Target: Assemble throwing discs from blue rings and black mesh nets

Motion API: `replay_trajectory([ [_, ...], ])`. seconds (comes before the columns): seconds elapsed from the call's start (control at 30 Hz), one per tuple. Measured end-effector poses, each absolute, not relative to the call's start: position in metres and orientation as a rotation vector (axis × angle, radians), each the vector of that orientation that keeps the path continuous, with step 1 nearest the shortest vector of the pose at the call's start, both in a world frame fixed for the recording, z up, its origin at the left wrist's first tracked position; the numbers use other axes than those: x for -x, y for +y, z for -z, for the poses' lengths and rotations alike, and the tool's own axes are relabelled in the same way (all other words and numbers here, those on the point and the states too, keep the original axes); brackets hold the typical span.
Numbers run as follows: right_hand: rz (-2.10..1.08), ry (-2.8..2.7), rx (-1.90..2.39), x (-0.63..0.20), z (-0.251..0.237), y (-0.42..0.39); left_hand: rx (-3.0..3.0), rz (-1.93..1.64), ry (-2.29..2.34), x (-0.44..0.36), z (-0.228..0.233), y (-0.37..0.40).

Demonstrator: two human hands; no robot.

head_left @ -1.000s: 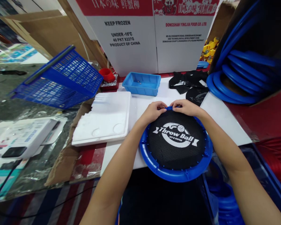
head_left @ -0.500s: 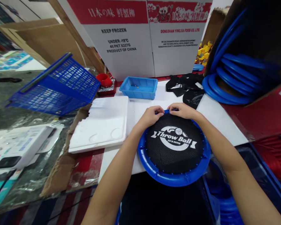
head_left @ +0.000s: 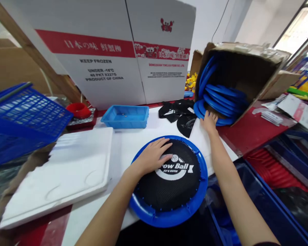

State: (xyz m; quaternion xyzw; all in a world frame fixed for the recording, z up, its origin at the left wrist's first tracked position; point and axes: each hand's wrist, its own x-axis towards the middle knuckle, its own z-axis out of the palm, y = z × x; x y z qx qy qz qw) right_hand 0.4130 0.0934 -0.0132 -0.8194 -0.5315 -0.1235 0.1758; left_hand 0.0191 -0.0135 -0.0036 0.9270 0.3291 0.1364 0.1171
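A round throw-ball disc, with black mesh inside a blue plastic rim, lies in front of me at the table's near edge. White lettering on its mesh is partly covered by my left hand, which rests flat on it with fingers outstretched. My right hand is at the mouth of a cardboard box, its fingers apart beside the lowest of several blue plastic rings. Whether the fingertips touch a ring is hard to see. Loose black mesh pieces lie left of that hand.
A shallow blue tray holding a few tiny bits stands behind the disc. To the left are a white foam slab, a blue basket and a red cup. A large white carton stands at the back. Blue crates sit below right.
Both hands have left the disc's far rim. My left hand now lies flat on the mesh; my right hand has reached out to the rings. The view has turned right.
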Motion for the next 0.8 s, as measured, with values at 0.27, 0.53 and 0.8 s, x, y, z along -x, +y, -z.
replay_trajectory([
  [0.27,0.342,-1.502,2.133,-0.392,0.013,0.093,-2.684,-0.380,1.209,-0.019,0.005,-0.010],
  [0.53,0.712,-1.365,2.052,-0.431,-0.098,0.123,-2.779,-0.439,1.210,-0.020,0.017,-0.010],
  [0.8,0.362,-1.790,2.388,-0.530,-0.157,0.112,-2.870,-0.461,1.220,-0.026,0.019,-0.014],
])
